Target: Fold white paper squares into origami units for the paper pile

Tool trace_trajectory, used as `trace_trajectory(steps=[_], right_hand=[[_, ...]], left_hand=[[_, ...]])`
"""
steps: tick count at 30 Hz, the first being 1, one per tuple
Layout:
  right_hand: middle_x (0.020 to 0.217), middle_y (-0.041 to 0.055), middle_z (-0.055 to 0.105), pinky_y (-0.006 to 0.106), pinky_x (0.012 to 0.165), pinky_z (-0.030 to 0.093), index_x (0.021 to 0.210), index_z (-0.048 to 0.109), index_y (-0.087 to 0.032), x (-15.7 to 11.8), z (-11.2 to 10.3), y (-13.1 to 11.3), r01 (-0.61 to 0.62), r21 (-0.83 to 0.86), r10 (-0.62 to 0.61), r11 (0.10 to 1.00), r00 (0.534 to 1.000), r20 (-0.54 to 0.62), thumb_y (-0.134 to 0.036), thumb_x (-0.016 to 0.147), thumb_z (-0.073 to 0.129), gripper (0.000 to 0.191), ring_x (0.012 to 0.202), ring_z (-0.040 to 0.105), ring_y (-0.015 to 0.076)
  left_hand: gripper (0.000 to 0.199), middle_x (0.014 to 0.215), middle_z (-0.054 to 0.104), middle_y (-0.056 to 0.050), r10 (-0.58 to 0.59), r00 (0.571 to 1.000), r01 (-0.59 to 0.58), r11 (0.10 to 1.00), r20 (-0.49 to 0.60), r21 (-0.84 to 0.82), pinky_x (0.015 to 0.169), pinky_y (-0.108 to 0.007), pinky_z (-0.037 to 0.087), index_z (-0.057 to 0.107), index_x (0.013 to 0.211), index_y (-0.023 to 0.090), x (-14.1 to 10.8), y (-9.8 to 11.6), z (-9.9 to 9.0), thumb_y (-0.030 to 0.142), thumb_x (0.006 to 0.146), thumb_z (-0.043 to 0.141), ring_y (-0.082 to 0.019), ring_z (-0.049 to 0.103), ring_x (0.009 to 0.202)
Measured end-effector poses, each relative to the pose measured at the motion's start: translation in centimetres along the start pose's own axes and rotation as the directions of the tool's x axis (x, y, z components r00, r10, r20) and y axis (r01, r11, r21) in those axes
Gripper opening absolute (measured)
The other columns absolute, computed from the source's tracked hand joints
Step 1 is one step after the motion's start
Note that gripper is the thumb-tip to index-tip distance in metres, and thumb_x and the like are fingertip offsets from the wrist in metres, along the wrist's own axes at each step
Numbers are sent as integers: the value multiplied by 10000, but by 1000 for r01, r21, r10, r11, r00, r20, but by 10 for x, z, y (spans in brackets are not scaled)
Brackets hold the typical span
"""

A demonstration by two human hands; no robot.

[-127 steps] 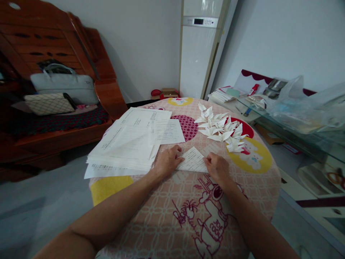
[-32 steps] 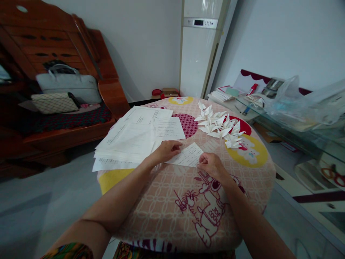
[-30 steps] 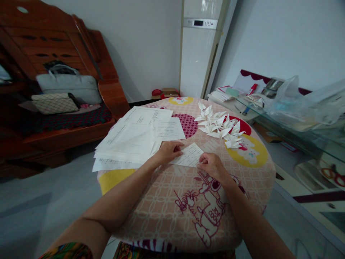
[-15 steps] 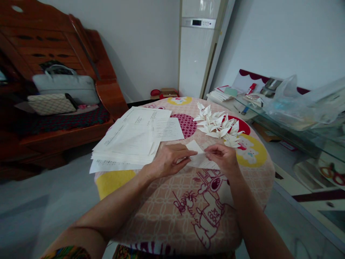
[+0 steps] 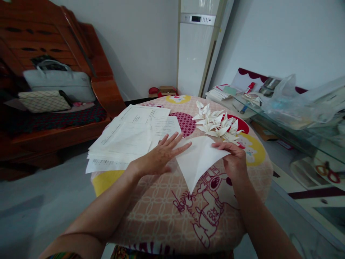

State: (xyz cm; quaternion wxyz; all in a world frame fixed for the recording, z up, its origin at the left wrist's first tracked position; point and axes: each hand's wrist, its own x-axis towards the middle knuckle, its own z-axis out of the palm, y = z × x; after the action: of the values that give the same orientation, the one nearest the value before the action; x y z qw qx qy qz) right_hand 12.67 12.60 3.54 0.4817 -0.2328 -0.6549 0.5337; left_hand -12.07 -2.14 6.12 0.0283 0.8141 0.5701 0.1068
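A white paper sheet (image 5: 198,156), opened out with a crease down its middle, lies over the tablecloth with one corner pointing toward me. My right hand (image 5: 233,156) pinches its right corner, lifting that side a little. Fingers spread, my left hand (image 5: 164,153) rests at the sheet's left edge, its fingertips touching or just over the paper. Beyond the sheet sits a group of several folded white paper shapes (image 5: 215,122) with pointed tips. To the left is a stack of printed papers (image 5: 126,138).
The round table has a patterned pink cloth (image 5: 151,212). At the right stands a glass shelf (image 5: 291,133) with a plastic bag (image 5: 283,100) and papers. A wooden bench (image 5: 105,93) at the left holds a grey bag (image 5: 60,84). A tall white appliance (image 5: 195,57) stands behind.
The small folded paper between my hands is now opened into a larger sheet. My left hand has moved left and its fingers have spread; my right hand has shifted slightly right.
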Motion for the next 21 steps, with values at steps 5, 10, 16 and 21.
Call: trace_trajectory(steps=[5,10,16,21], right_hand=[[941,69,762,390,833,544,759,642,-211,-7,-7,13,-114,-2,114,993,993,22,-156,674,598,110,904,704,230],[937,72,767,388,840,547,768,675,-211,-13,-31,21,5,-297,60,955,976,211,-115,674,587,161,910,709,236],[1284,99,670,554,1110,373,1127,710,-217,-37,-45,22,513,-648,-95,564,819,565,-83,748,556,431,1331,484,306],[1265,94,680,516,1076,443,1155,705,-209,-56,-36,20,691,-581,-113,430,680,725,-49,851,466,419,1307,514,277]], left_hand=[[686,1631,194,-38,151,988,-152,987,-36,-47,1218,-569,64,372,1481,355,19,5,19,182,868,626,-286,148,1510],[462,1535,413,-50,268,963,-261,955,31,-139,1224,-511,177,517,1381,293,23,6,28,145,943,506,-227,329,1453],[485,1495,468,-73,288,955,-267,940,73,-213,1219,-446,246,504,1386,240,14,6,39,105,921,521,-203,395,1417],[469,1469,505,-67,269,958,-243,946,101,-215,1198,-423,296,523,1368,238,10,6,42,125,913,530,-207,426,1397]])
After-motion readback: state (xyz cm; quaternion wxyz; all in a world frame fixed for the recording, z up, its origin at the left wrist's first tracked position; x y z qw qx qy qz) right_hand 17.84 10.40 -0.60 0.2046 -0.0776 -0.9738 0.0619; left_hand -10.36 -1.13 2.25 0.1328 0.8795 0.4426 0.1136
